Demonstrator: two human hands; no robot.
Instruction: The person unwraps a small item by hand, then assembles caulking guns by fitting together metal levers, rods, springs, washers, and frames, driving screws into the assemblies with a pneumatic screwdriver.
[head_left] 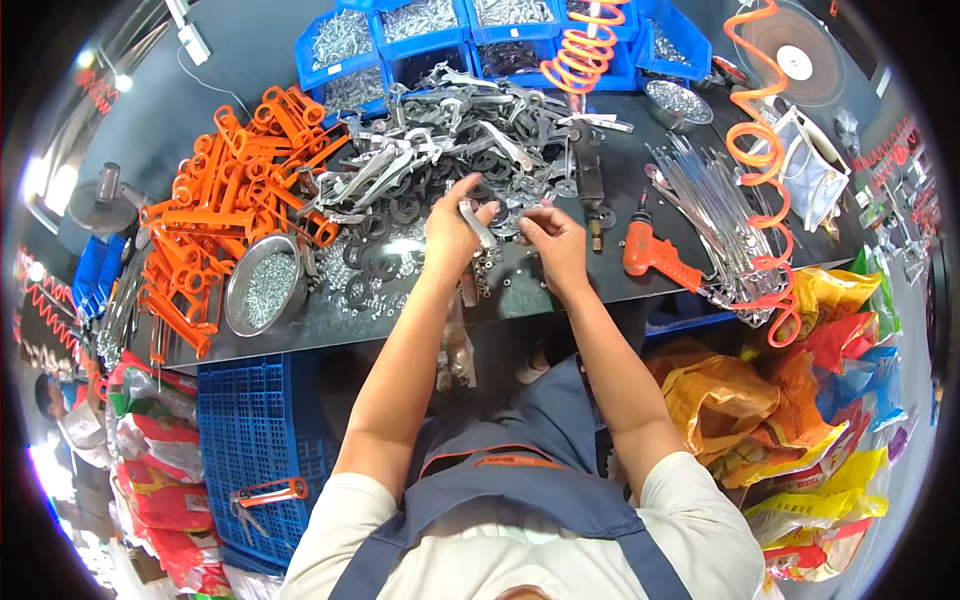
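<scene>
My left hand (453,232) is closed around a short, curved silver metal part (477,224) at the front of the bench. Just to its right, my right hand (558,246) has its thumb and fingertips brought together in a pinch. Whatever lies in that pinch is too small to make out. Beyond both hands rises a heap of grey metal lever parts (450,130). Small nuts (392,262) and dark rings (378,262) lie scattered on the bench left of my left hand.
Orange ring-ended handles (225,180) are piled at left, beside a metal bowl of small fasteners (238,312). Right of my hands lie an orange power driver (655,256) and thin metal rods (705,205), under a hanging orange coiled hose (752,130). Blue bins (425,45) line the back.
</scene>
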